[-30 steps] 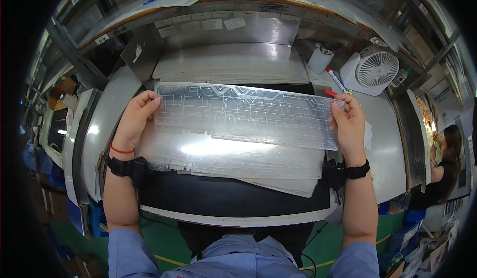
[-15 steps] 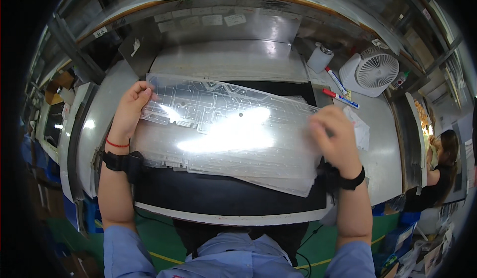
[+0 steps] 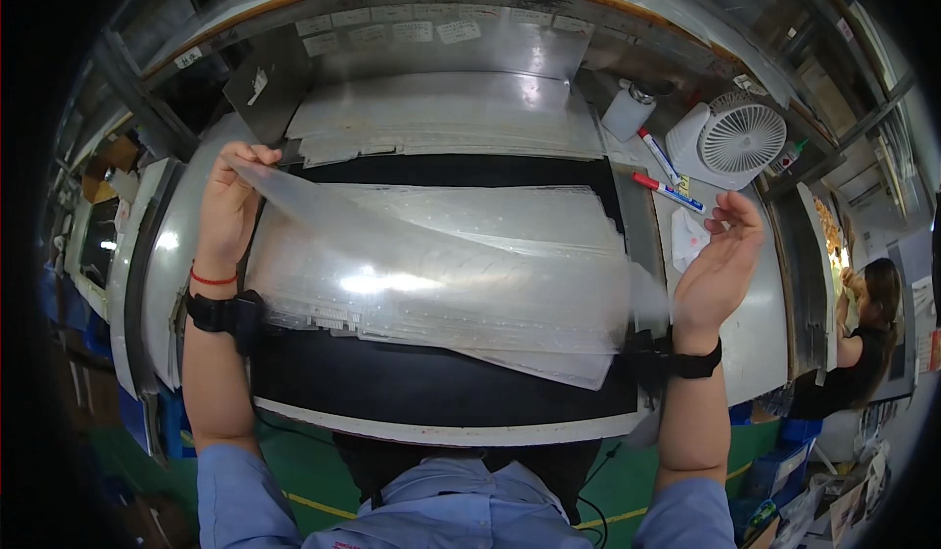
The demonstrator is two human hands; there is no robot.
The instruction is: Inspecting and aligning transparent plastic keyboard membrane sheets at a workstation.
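Observation:
My left hand [image 3: 233, 191] is closed on the upper corner of a thin clear plastic sheet [image 3: 323, 218]. That sheet twists down to the right, and its far end is blurred by motion near my right wrist. Beneath it lies a fanned stack of similar translucent sheets [image 3: 529, 206] on a black mat [image 3: 431, 377]; glare hides some of the surface. My right hand [image 3: 720, 255] is raised beyond the right end of the stack, palm turned up, fingers apart and loosely bent, with nothing visible in them. A black strap device sits on each wrist.
Another pile of sheets [image 3: 451, 123] lies behind the mat, against a metal panel. At the right are a white fan [image 3: 730, 142], a white bottle [image 3: 629, 110], two markers [image 3: 668, 192] and a crumpled white paper [image 3: 688, 237]. Farther right a person [image 3: 863, 333] works at another bench.
My right hand has let go of the sheet and moved right. My left hand has shifted left, and the sheet, earlier stretched between both hands with its printed lines showing, now twists downward.

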